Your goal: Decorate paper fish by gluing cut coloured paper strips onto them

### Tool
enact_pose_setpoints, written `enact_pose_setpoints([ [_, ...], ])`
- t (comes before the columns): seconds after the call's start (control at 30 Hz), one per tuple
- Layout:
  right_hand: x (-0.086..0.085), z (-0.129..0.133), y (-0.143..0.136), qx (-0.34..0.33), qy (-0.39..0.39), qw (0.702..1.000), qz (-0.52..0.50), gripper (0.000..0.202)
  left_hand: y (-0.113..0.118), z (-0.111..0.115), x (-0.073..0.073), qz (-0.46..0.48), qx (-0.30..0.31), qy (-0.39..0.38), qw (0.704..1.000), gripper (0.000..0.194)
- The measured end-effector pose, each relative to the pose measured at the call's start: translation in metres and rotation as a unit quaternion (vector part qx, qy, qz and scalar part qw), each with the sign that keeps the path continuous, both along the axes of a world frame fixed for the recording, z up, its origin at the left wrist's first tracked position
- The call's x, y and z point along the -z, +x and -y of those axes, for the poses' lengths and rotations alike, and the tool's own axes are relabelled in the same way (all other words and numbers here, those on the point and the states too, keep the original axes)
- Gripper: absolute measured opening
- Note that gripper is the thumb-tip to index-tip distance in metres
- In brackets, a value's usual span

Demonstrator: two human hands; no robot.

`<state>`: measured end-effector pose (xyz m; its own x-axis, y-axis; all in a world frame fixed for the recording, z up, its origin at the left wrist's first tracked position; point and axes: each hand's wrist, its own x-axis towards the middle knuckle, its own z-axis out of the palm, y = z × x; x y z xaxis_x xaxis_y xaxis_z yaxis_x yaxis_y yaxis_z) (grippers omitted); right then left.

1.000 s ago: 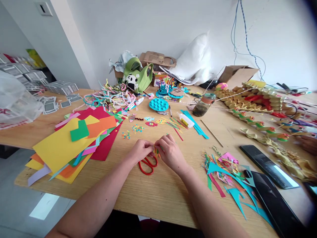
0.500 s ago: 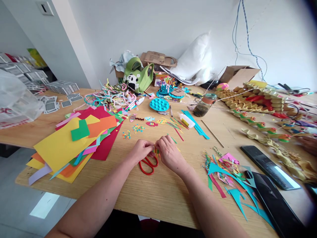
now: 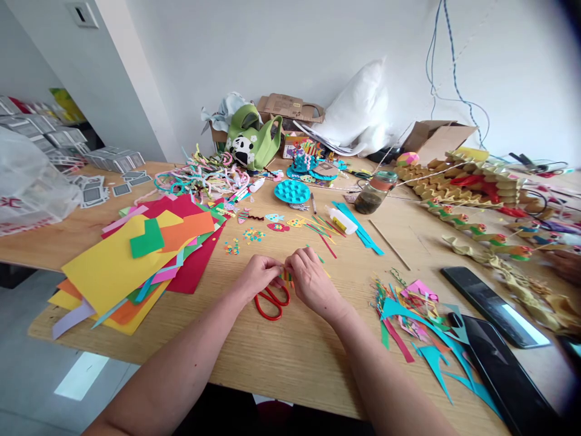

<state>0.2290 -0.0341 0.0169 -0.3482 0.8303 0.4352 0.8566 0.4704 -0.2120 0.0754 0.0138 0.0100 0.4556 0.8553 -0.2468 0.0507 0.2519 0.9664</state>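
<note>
Both hands meet over the middle of the table, with fingers pinched round a small striped paper piece (image 3: 287, 276) in yellow, green and red. My left hand (image 3: 262, 275) grips its left side, while my right hand (image 3: 308, 280) covers its right side and top. Most of the piece is hidden by the fingers. Just below them lie red-handled scissors (image 3: 272, 304), their blades out of sight under the hands. Beyond the hands are paper fish: a red one (image 3: 278, 227), a yellow one (image 3: 296, 223) and a blue one (image 3: 275, 217), near thin coloured paper strips (image 3: 321, 237).
Coloured paper sheets (image 3: 104, 266) are heaped at left. A glue bottle (image 3: 342, 220), a glass jar (image 3: 376, 192) and a wooden stick (image 3: 390, 245) lie beyond my right hand. Paper scraps (image 3: 422, 315) and phones (image 3: 494, 306) occupy the right. Small confetti (image 3: 253, 235) sits ahead.
Hardly anything differs. Both hands stay in the same place on the striped paper piece, with only a very slight shift of the fingers.
</note>
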Motion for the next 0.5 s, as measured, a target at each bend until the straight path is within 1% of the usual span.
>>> enact_pose_setpoints([
  [0.1, 0.001, -0.001, 0.000, 0.001, 0.017, 1.000, -0.025, 0.014, -0.001, 0.000, -0.001, 0.022, -0.008, -0.015, 1.000, 0.006],
  [0.17, 0.000, -0.001, -0.001, 0.005, 0.025, 0.998, -0.055, 0.015, -0.001, 0.000, -0.001, 0.037, -0.019, -0.030, 0.999, 0.007],
  [0.27, -0.005, 0.000, 0.000, 0.018, 0.025, 0.992, -0.124, 0.013, -0.002, -0.001, -0.002, 0.041, -0.032, -0.044, 0.998, 0.012],
  [0.33, -0.008, 0.000, 0.002, 0.030, 0.015, 0.984, -0.175, 0.011, -0.002, -0.001, -0.002, 0.032, -0.030, -0.039, 0.998, 0.011],
  [0.4, -0.011, -0.001, 0.005, 0.039, -0.019, 0.976, -0.211, 0.009, -0.003, -0.001, -0.003, 0.019, -0.016, -0.026, 0.999, 0.009],
  [0.5, -0.010, -0.003, 0.008, 0.040, -0.115, 0.962, -0.243, 0.010, -0.004, -0.002, -0.005, -0.002, -0.003, 0.000, 1.000, 0.007],
])
